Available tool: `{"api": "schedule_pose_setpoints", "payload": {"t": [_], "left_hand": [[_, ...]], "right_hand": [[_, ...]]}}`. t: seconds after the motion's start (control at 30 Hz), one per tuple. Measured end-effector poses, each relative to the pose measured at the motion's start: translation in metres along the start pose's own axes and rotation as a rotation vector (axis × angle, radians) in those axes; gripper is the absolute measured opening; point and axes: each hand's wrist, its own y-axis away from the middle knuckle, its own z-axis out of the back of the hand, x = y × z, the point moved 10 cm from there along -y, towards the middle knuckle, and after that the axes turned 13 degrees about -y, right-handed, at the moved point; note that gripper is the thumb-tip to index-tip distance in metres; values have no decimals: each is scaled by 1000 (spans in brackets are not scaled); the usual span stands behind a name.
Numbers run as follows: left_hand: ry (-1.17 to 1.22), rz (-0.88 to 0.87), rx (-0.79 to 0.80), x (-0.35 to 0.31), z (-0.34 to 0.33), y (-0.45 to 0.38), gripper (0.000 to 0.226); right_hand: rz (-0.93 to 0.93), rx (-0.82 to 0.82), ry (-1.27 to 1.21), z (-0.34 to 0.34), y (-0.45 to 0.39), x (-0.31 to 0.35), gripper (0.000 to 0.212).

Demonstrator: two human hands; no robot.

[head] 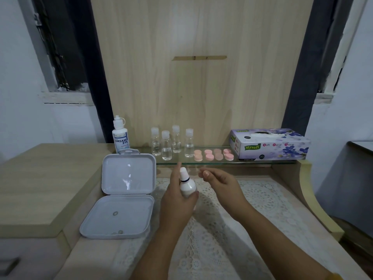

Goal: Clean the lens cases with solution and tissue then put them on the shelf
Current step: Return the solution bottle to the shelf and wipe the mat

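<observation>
**Small white bottle in the left hand, lens cases waiting on the glass shelf**

Above the lace-covered tabletop [262, 199], the left hand [177, 201] is gripping a small white bottle [186, 183], its fingers curling round the lower body while the nozzle is pointing up and slightly away. The right hand [220, 183] is hovering just beside the bottle's tip, fingers loosely bent with thumb and forefinger close together; whether they are pinching anything is too small to tell. The pink lens cases [214, 155] are lying well beyond both hands, in two rows on the glass shelf [222, 163], between four clear bottles [171, 144] and the tissue box [270, 144].

The lower part of the held bottle is hiding behind the palm, and any label on it is not readable. A larger solution bottle [120, 136] is standing at the shelf's left end.

The cases are looking like round, flat, matte plastic discs. An open grey hinged box [123, 195] of smooth plastic is resting left of the hands, a few tiny round bits lying in its lower half. The tissue box is printed with purple flowers, and a pale wood panel is rising behind the shelf.
</observation>
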Motion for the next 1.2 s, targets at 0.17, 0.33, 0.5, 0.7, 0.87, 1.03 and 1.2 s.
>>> {"api": "schedule_pose_setpoints", "payload": {"t": [0.17,0.33,0.5,0.7,0.87,1.03,1.2], "left_hand": [[17,-6,46,-9,27,-23,77],[50,-35,2,-25,78,-57,72],[2,-23,-105,-32,131,-103,73],[-173,-49,-161,-36,153,-138,72],[-316,-33,-164,-25,145,-152,70],[-398,-20,-153,-10,134,-158,64],[-514,-52,-83,-4,118,-161,68]], "right_hand": [[-25,-10,25,-4,-8,-2,15],[-69,5,140,-19,-19,-9,22],[-67,46,313,-40,-31,-6,31],[-18,102,489,-67,-54,7,38],[8,90,541,-79,-74,14,41],[-4,4,505,-80,-87,8,49],[-34,-27,504,-82,-93,-3,50]]}}
